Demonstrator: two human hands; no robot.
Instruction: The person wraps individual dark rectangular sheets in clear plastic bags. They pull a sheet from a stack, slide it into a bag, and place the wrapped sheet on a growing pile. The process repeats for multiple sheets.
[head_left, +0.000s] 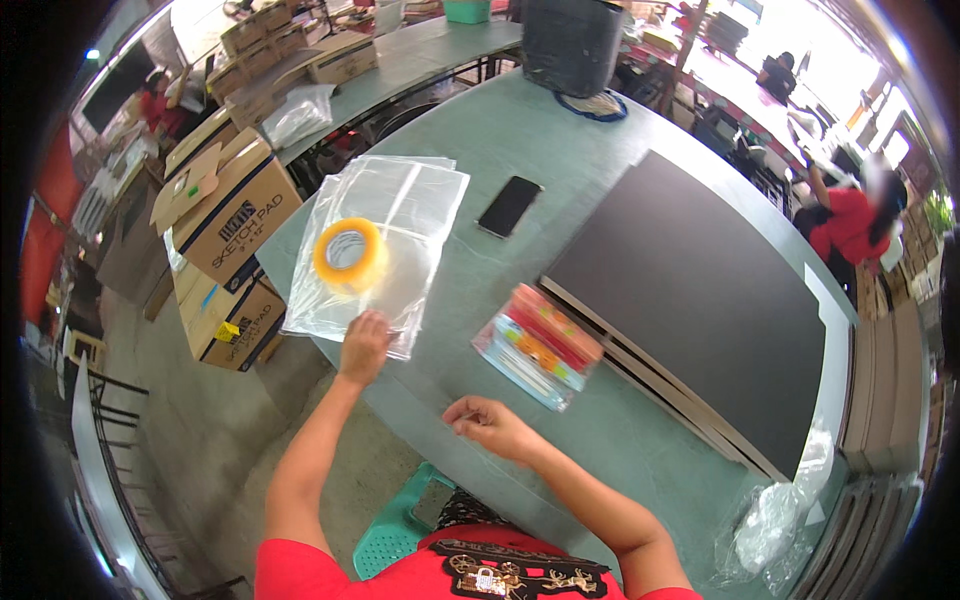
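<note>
My left hand [367, 345] is at the near edge of a stack of clear plastic bags [420, 215], fingers closed on the edge of a bag. On top of the bags lies a thick roll of yellowish packing tape [349, 256]. My right hand [490, 425] hovers by the table's near edge, its fingers curled together; whether anything thin is between them is hidden. Beyond it rests a clear packet [538, 346] with red, orange and light-blue contents, slightly blurred. A dark phone [511, 207] lies flat to the right of the bags.
A stack of large dark boards [700, 300] covers the table's right side. Crumpled clear plastic [770, 530] sits at its near corner. A black bin [570, 45] stands at the far end. Cardboard boxes [240, 210] are piled at left, a green stool [395, 530] below. Other people work farther off.
</note>
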